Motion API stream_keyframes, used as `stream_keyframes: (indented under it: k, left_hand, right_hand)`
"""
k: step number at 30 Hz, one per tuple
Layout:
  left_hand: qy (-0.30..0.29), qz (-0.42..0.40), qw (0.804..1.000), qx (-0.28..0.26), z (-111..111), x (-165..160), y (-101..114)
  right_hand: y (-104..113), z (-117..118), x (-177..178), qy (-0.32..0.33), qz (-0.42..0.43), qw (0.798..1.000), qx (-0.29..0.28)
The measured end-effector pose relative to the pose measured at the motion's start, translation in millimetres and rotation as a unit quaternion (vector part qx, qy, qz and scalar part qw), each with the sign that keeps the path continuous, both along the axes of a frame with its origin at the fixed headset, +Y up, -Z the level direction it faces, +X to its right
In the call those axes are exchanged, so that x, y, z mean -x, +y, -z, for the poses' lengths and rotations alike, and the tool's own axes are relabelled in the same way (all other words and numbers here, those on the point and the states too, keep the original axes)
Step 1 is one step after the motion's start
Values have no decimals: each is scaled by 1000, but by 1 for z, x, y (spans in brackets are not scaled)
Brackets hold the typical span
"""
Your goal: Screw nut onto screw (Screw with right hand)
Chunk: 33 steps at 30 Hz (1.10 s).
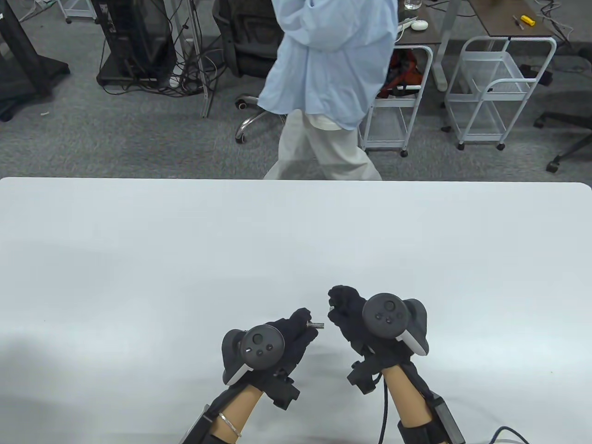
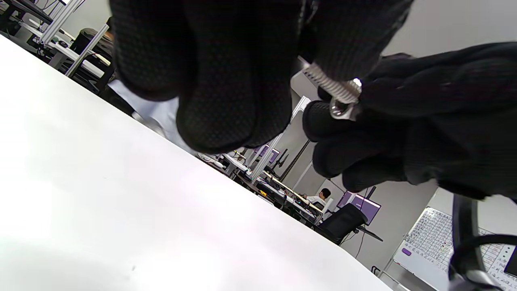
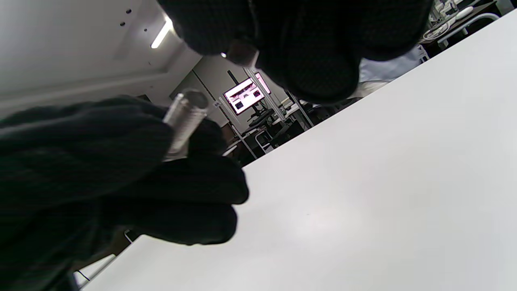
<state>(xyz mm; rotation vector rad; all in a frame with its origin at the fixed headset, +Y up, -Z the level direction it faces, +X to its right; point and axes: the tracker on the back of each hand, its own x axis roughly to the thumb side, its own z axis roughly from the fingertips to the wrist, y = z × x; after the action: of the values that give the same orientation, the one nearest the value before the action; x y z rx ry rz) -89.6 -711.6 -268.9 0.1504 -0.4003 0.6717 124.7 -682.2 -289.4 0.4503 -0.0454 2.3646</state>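
My left hand (image 1: pixel 300 325) pinches a threaded metal screw (image 1: pixel 317 325) by its head end, so the shaft points right toward my right hand (image 1: pixel 334 309). In the left wrist view the screw (image 2: pixel 329 84) sticks out from under my left fingers (image 2: pixel 218 81), with its tip next to a small metal nut (image 2: pixel 342 110) that my right fingertips pinch. In the right wrist view the nut (image 3: pixel 241 53) sits between my right fingertips (image 3: pixel 319 68), a short gap away from the screw (image 3: pixel 185 117). Both hands hover just above the white table (image 1: pixel 185 259).
A person in a light blue coat (image 1: pixel 333 69) walks past the table's far edge. Behind them are white wire carts (image 1: pixel 499 92), an office chair and cables on grey carpet. The table's front edge runs under my wrists.
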Motion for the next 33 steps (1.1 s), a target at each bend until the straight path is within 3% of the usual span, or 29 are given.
stream_keyframes:
  k: [12,33]
  left_hand:
    - [-9,-12,1000,-14,-5,-4,4]
    - [-28,4,999,-44,-8,-10,9]
  right_hand:
    - [-11,-16,-2,10,85,996,20]
    - [-29,-10,-11,33,158,985,66]
